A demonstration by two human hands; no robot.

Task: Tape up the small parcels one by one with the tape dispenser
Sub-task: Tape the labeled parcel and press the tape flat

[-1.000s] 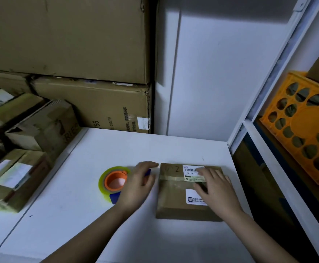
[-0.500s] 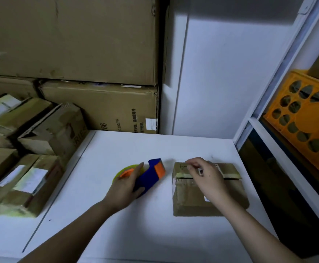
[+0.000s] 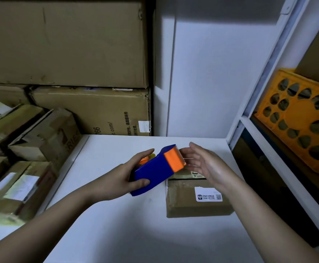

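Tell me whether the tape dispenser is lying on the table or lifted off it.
Lifted. The left hand grips the tape dispenser in the air, tilted, cutter end up, above the white table beside the parcel.

Two bare forearms enter from the lower edge of the view, one from the lower left and one from the lower right. No sleeve covers either forearm within the view; both are uncovered from the frame edge to the wrist. The left hand is bare: no glove, ring or band shows on it. The right hand is likewise bare, with the wrist uncovered. Fingernails are too small to describe.
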